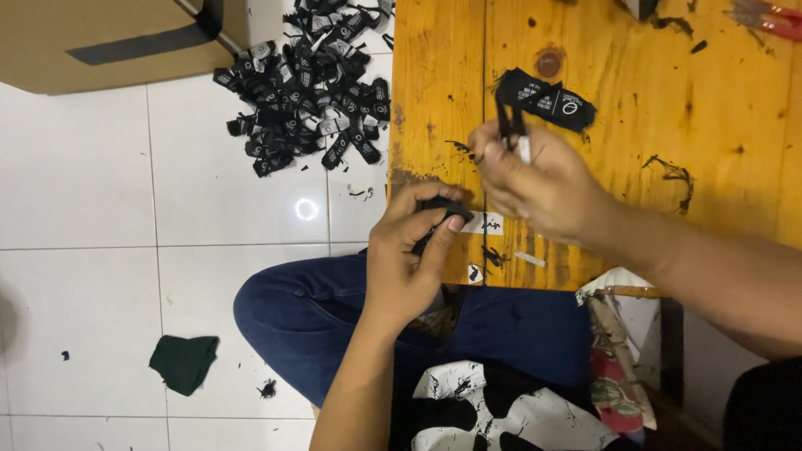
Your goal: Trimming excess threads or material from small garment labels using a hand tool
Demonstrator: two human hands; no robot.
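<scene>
Knee (pixel 292 309): blue jeans, nearest, at six o'clock.
Left hand (pixel 409 250): fingers curled shut around a small black bundle (pixel 443 209) at the table (pixel 668 125) edge.
Right hand (pixel 543 184): pinched closed on a black strip (pixel 508 117) trailing to labels (pixel 551 100) at twelve o'clock.
Step, as judged: sorting labels; next needs a steady pinch.
Pile (pixel 309 92): on floor, ten o'clock.

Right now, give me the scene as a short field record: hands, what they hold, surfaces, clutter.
left hand: closed around a small black piece, over the table edge
right hand: pinching a black label strip that trails onto the table
table: orange wood, black thread scraps scattered
floor: white tile
label pile: black labels heaped on the floor beside the table
green cloth: crumpled on the floor
cardboard box: top left
</scene>
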